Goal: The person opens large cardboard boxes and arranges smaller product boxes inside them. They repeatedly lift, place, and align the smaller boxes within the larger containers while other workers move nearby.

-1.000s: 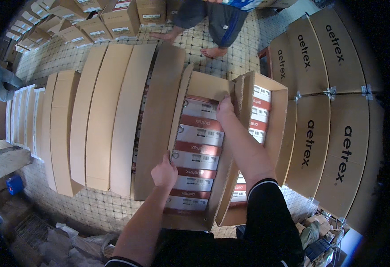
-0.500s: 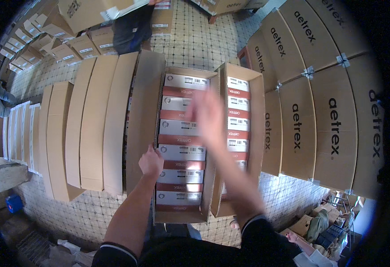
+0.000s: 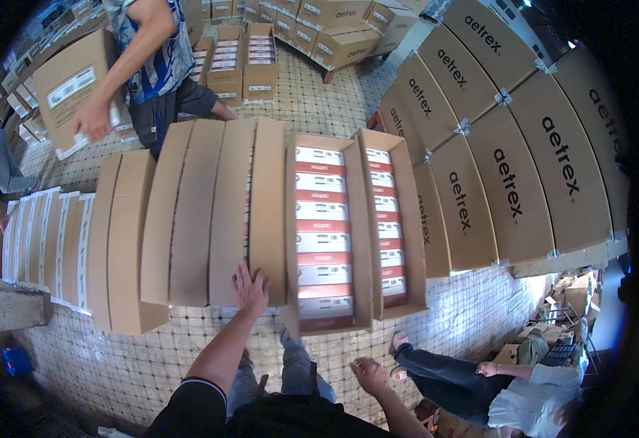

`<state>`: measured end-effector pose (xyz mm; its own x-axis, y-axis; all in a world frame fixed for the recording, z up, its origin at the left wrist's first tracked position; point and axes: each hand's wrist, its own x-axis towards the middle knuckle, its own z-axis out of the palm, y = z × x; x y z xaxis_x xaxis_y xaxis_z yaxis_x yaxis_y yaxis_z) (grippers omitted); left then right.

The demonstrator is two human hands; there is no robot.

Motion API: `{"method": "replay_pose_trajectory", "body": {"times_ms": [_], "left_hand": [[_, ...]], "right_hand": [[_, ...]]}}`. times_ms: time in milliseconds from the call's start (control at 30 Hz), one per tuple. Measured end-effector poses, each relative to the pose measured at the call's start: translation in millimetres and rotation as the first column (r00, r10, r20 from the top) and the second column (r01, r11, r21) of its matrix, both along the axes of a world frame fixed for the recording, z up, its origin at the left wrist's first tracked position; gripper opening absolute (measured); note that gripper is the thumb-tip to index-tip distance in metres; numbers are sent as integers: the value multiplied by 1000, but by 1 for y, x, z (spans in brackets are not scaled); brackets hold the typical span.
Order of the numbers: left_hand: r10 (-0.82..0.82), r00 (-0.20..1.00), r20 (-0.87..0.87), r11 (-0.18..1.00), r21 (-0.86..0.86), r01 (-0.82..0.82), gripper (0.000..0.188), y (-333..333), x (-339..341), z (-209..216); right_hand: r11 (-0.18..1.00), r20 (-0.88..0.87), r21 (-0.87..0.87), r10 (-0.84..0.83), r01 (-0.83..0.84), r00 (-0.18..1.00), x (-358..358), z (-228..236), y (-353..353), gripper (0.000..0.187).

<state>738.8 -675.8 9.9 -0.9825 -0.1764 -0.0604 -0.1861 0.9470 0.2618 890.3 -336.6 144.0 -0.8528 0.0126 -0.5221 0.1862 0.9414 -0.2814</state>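
My left hand [image 3: 250,290] lies with fingers spread on the near end of a long brown carton [image 3: 229,212]. The carton's flaps lean inward, and a thin slit between them shows boxes inside. Beside it on the right stands an open carton [image 3: 360,241] holding a row of white and red shoeboxes [image 3: 323,241]. A second open carton [image 3: 416,241], with similar boxes, adjoins it. My right hand [image 3: 370,376] hangs low over the floor, in front of the open cartons. Its fingers are apart and loosely bent, and nothing shows in them.
More long cartons [image 3: 129,233] line up to the left. Large taped cartons [image 3: 513,175] are stacked on the right. One person carries a carton [image 3: 78,84] at the far left; another person's legs [image 3: 443,376] are at the lower right. A bench [image 3: 326,73] bears cartons at the back.
My right hand has come back from above the open carton to low in front. My left hand has gone from gripping the carton edge to lying flat. The view has shifted; the carrying person shows more.
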Motion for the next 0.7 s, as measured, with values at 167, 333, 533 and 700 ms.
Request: {"method": "replay_pose_trajectory", "body": {"times_ms": [167, 333, 533, 700], "left_hand": [[-82, 987, 136, 991, 118, 66, 52, -65, 39, -4], [-11, 995, 96, 946, 322, -21, 52, -96, 40, 19], [22, 988, 155, 748, 653, -119, 44, -166, 69, 42], [-82, 986, 143, 878, 479, 3, 34, -159, 59, 47]], "right_hand": [[961, -132, -274, 5, -42, 991, 40, -6, -105, 28], [950, 29, -309, 45, -34, 999, 93, 13, -149, 34], [977, 69, -213, -7, 22, 998, 87, 7, -165, 34], [904, -229, -217, 320, -369, 919, -10, -43, -246, 44]]}}
